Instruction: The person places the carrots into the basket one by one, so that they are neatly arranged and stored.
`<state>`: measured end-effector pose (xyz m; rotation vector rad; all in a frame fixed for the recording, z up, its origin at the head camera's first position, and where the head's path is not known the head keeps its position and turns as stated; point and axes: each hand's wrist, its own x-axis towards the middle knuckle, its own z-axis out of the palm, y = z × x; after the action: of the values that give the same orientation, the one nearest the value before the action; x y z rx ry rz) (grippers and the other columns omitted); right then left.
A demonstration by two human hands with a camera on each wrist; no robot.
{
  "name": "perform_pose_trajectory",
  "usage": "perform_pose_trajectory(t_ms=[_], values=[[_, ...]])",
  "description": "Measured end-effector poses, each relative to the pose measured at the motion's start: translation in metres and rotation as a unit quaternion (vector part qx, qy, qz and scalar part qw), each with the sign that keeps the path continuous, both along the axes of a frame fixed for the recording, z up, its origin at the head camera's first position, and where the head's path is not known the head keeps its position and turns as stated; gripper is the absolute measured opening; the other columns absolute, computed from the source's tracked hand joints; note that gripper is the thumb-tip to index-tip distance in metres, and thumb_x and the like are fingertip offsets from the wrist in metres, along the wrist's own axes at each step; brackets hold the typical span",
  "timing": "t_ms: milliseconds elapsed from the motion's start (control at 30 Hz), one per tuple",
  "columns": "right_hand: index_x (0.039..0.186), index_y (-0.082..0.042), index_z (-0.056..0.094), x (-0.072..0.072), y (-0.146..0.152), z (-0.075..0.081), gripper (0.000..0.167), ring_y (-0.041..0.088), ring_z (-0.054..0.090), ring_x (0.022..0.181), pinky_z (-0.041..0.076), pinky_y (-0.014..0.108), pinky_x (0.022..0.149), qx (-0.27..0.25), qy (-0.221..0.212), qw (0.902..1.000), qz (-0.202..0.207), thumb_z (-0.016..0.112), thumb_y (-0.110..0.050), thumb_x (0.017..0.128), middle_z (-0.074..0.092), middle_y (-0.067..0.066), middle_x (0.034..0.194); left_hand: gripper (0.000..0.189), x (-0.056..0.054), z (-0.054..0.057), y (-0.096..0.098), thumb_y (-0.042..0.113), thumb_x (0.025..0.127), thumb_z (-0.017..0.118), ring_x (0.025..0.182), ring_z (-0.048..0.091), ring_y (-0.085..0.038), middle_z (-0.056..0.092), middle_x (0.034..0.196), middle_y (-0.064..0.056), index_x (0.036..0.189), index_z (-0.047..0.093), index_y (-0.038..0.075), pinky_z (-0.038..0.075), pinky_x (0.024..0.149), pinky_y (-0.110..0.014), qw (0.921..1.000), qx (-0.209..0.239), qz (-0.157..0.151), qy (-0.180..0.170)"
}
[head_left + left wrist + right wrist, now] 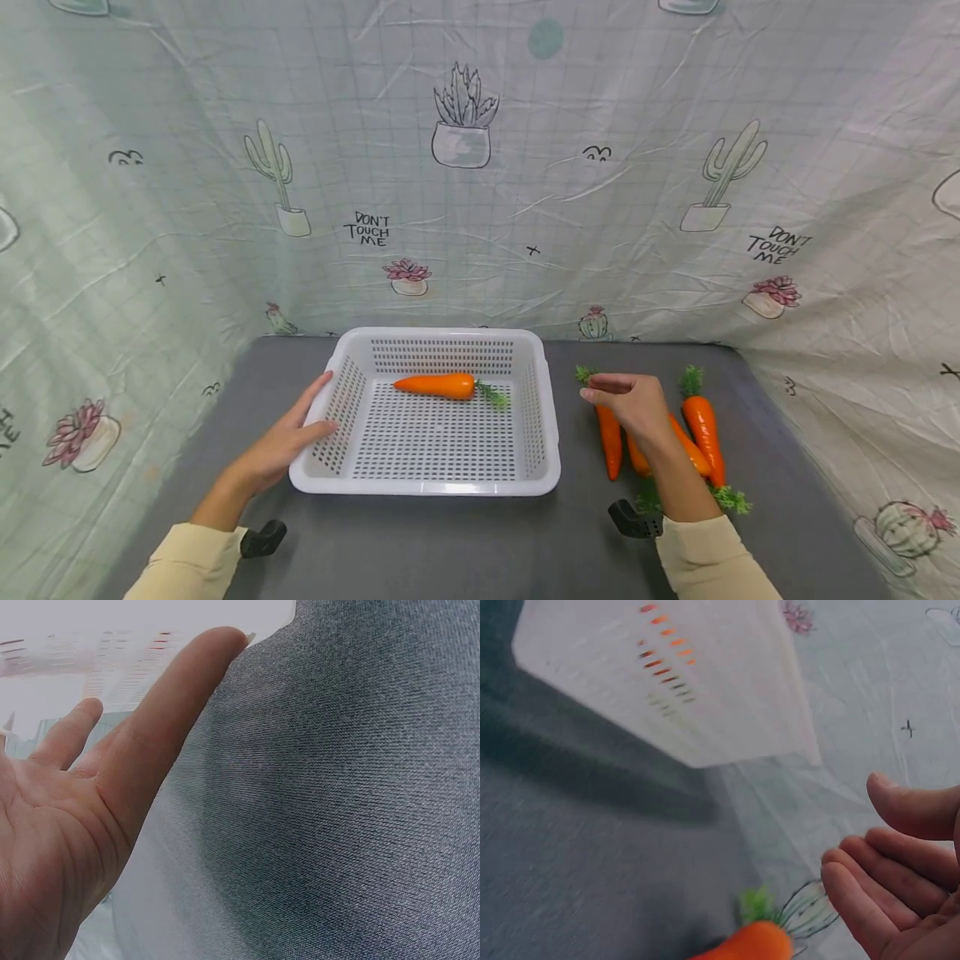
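Observation:
A white perforated basket [424, 487] stands on the grey table with one orange carrot [437, 385] lying inside, green top to the right. My left hand [283, 443] touches the basket's left rim, its thumb [176, 705] and fingers stretched out fairly straight. To the right of the basket, my right hand [633, 408] hovers over loose carrots, thumb apart from the loosely bent fingers and nothing between them. Nearest below it lies one carrot [611, 442], whose orange end and green top also show low in the right wrist view. The hand and forearm partly hide other carrots.
Another carrot [703, 429] lies at the far right, beside a partly covered carrot [692, 448]. Green tops stick out around the right forearm. A printed cloth [525, 208] hangs behind the grey table [420, 542] and along both sides.

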<state>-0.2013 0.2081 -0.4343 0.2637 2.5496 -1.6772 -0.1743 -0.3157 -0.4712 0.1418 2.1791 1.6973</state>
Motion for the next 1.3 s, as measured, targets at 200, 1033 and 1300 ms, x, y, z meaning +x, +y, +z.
perform_pose_trajectory(t_ms=[200, 1033, 1300], values=[[0.137, -0.004, 0.068, 0.011, 0.008, -0.018, 0.057, 0.033, 0.065, 0.128, 0.055, 0.044, 0.104, 0.012, 0.019, 0.9994, -0.028, 0.082, -0.035, 0.091, 0.07, 0.019, 0.136, 0.089, 0.0, 0.0, 0.0, 0.017, 0.106, 0.055, 0.131, 0.056, -0.047, 0.008, 0.171, -0.029, 0.167, -0.008, 0.035, 0.06, 0.084, -0.052, 1.0, 0.001, 0.002, -0.002], [0.136, 0.001, 0.067, 0.02, 0.009, -0.05, 0.053, 0.043, 0.065, 0.12, 0.053, 0.056, 0.099, 0.127, 0.051, 0.9832, -0.121, 0.082, -0.022, 0.091, 0.071, 0.025, 0.131, 0.09, -0.001, 0.001, -0.002, 0.017, 0.107, 0.055, 0.128, 0.058, -0.046, 0.006, 0.17, -0.032, 0.167, -0.01, 0.035, 0.06, 0.083, -0.054, 0.9996, 0.024, -0.011, 0.0], [0.136, 0.002, 0.067, 0.014, 0.007, -0.049, 0.054, 0.046, 0.061, 0.124, 0.05, 0.058, 0.102, 0.13, 0.054, 0.9815, -0.13, 0.082, -0.02, 0.09, 0.07, 0.027, 0.131, 0.09, 0.0, -0.001, 0.002, 0.016, 0.107, 0.055, 0.126, 0.06, -0.045, 0.008, 0.17, -0.032, 0.167, -0.009, 0.034, 0.06, 0.083, -0.052, 0.9997, 0.023, -0.008, 0.002]])
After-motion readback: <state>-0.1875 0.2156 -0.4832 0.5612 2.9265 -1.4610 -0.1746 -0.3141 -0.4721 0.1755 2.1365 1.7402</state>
